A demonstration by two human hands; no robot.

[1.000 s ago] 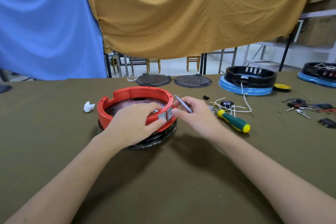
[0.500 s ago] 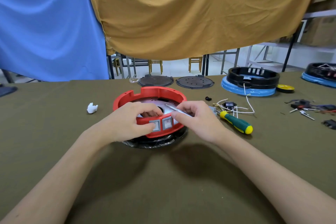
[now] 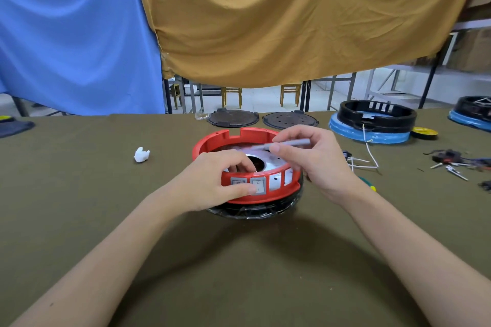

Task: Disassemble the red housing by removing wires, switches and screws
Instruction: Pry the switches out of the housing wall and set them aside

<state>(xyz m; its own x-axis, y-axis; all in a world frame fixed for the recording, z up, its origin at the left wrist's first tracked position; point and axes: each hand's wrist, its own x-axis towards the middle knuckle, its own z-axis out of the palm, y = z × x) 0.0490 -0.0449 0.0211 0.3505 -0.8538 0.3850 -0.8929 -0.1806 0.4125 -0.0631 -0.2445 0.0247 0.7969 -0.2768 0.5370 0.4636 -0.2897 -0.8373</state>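
The red housing (image 3: 233, 141) sits near the middle of the desk (image 3: 79, 194), resting on a black base wrapped in clear film (image 3: 255, 212). Its near wall carries two grey rocker switches (image 3: 248, 184) side by side, with two open rectangular slots just to their right showing silver metal behind.

The left hand (image 3: 212, 180) grips the near rim of the housing — its fingers curl over the edge into the inside while the thumb presses on the face of the right-hand switch. The right hand (image 3: 316, 164) is held above the right side of the housing and pinches a slim grey tool (image 3: 284, 144) between thumb and fingers; the tool lies almost level, its tip pointing left over the silver plate (image 3: 268, 160) inside the ring.

A small white plastic piece (image 3: 141, 154) lies on the desk to the left of the housing. White wires (image 3: 364, 163) lie to the right, just beyond the right hand. Further back stand two dark round plates (image 3: 261, 119) and a black ring on a blue base (image 3: 372, 122) — all well apart from the red housing.
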